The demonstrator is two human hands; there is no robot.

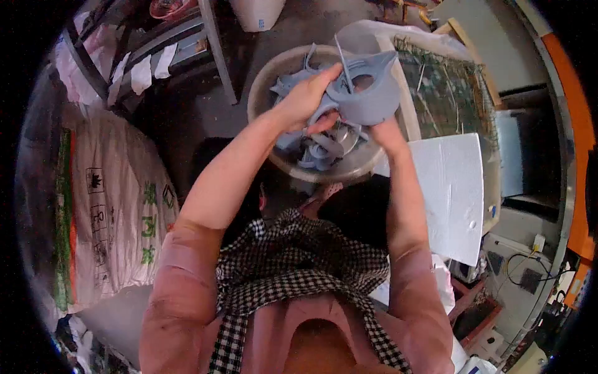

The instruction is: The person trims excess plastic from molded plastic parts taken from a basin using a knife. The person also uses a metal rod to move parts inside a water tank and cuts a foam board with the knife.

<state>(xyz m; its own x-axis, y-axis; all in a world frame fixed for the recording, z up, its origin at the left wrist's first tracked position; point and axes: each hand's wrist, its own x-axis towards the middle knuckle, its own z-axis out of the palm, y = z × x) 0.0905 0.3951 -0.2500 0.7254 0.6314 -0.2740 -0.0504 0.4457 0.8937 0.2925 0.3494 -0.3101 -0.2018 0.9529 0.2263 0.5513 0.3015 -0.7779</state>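
Observation:
Both of my hands are on a grey moulded piece (377, 103) with a round opening and a pointed tip, held up over a basin. My left hand (308, 100) grips its left side, thumb on top and fingers curled by a smaller ring-shaped part. From below, my right hand (387, 134) supports the piece, its fingers mostly hidden behind it. A thin pale strip (343, 59) stands up by my left thumb; I cannot tell whether it is a blade or part of the piece. Beneath, the round basin (254, 103) holds several curled grey pieces (321, 153).
A white foam board (445, 193) lies to the right, before a mesh-covered frame (442, 87). At left stand a big printed woven sack (118, 206) and a dark metal rack (215, 50). A white container (258, 12) is at the back. Cables (529, 268) hang at far right.

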